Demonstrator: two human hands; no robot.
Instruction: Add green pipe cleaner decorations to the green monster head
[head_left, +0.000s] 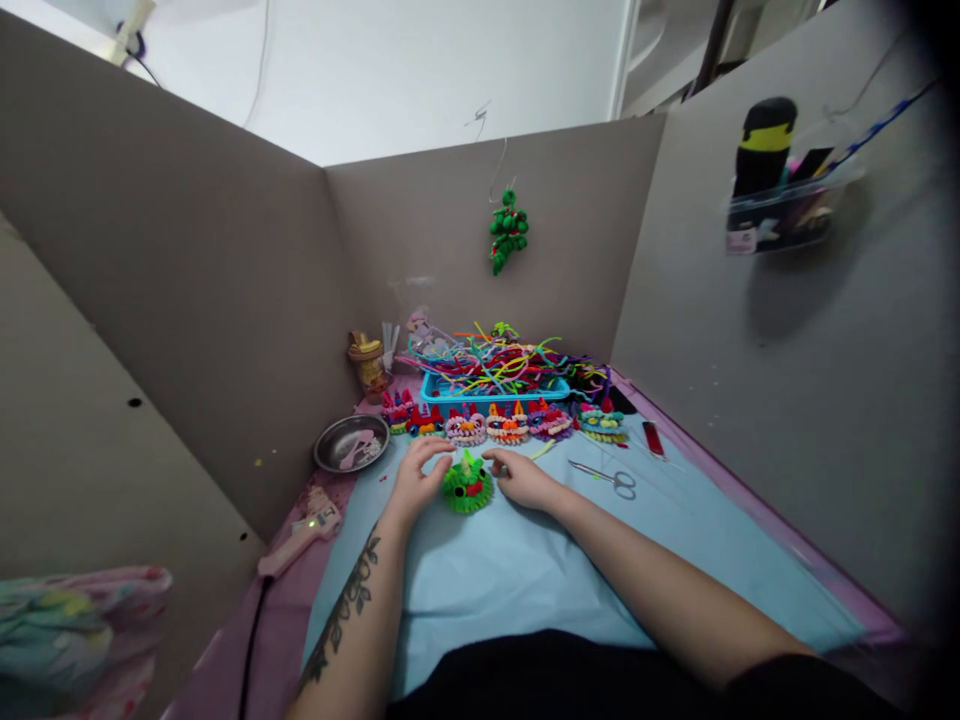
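Note:
A bright green fuzzy pipe-cleaner creature head [467,486], with dark round eyes and a red mouth, rests on the light blue cloth between my hands. My left hand [420,480] is at its left side, fingers curved and apart, with nothing in them. On the other side is my right hand [523,478], index finger stretched toward the green head and the other fingers bent. Whether either hand touches the head I cannot tell. Behind it stands a row of several similar heads, among them an orange and cream one [508,424] and a pink one [466,426].
A blue tray [495,401] heaped with colourful pipe cleaners [502,362] stands at the back. Scissors [606,477] lie to the right. At left are a metal bowl [330,448] and a pink glue gun [300,537] with its cord. Grey panels [480,290] enclose three sides.

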